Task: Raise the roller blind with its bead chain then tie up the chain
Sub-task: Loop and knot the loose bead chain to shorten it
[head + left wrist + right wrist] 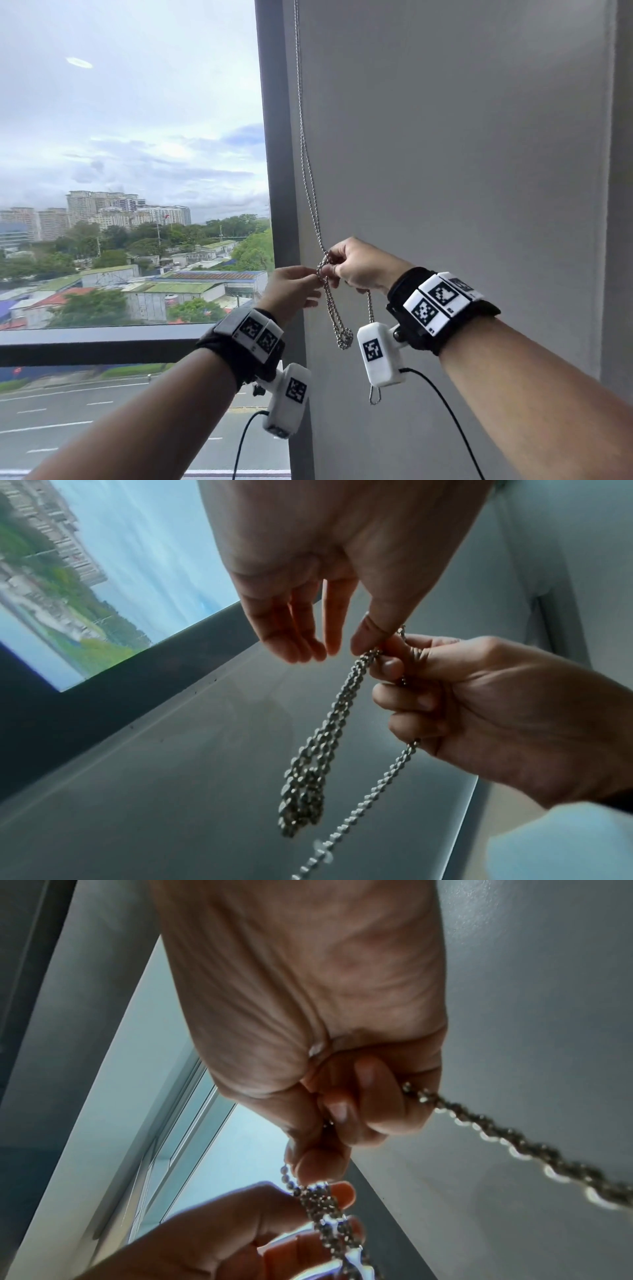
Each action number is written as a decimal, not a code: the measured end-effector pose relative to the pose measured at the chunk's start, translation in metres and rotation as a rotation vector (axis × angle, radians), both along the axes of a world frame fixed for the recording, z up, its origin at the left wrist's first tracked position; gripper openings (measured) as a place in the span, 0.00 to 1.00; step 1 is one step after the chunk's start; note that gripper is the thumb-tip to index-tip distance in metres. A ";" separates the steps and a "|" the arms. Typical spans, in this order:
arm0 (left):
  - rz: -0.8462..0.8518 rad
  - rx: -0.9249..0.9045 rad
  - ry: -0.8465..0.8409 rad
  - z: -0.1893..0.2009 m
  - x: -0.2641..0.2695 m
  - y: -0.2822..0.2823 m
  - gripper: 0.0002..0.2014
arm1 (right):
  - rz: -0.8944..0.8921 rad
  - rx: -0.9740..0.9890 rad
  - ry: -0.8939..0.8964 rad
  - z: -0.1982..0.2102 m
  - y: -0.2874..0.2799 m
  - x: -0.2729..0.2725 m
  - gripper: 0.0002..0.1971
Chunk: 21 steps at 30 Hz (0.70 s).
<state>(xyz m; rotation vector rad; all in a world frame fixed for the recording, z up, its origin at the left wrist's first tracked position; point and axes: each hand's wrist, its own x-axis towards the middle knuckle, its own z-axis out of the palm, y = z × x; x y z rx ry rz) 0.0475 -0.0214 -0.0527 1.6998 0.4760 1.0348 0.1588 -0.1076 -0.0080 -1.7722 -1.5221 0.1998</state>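
Note:
The metal bead chain (306,161) hangs down the grey wall beside the window frame. My right hand (334,267) grips it in a curled fist at chest height, and several gathered loops (340,329) dangle below. One strand (370,306) drops from under the fist. In the right wrist view the right hand (318,1150) pinches the bundle (318,1202) between thumb and forefinger. My left hand (346,647) has straight fingers, with its thumb tip touching the chain (325,723) just beside the right hand (445,696). The roller blind itself is out of view.
A dark vertical window post (277,171) stands just left of the chain, with a horizontal rail (102,339) below the glass. The grey wall (445,137) fills the right side. Black cables (442,401) hang from the wrist cameras under both forearms.

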 end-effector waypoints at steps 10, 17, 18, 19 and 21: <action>-0.042 -0.014 -0.008 -0.003 0.003 -0.005 0.12 | -0.045 0.003 0.079 -0.002 -0.002 0.005 0.13; -0.052 0.006 -0.001 -0.004 0.002 -0.004 0.11 | -0.067 -0.019 0.125 -0.001 -0.003 0.002 0.09; -0.043 0.007 0.002 -0.004 0.002 -0.005 0.09 | -0.070 -0.017 0.132 -0.001 -0.004 0.002 0.07; -0.037 0.000 -0.001 -0.003 0.002 -0.006 0.08 | -0.069 -0.015 0.147 -0.001 -0.004 0.001 0.07; -0.055 -0.078 -0.028 -0.001 0.003 -0.009 0.06 | -0.065 0.002 0.215 -0.002 -0.004 0.001 0.08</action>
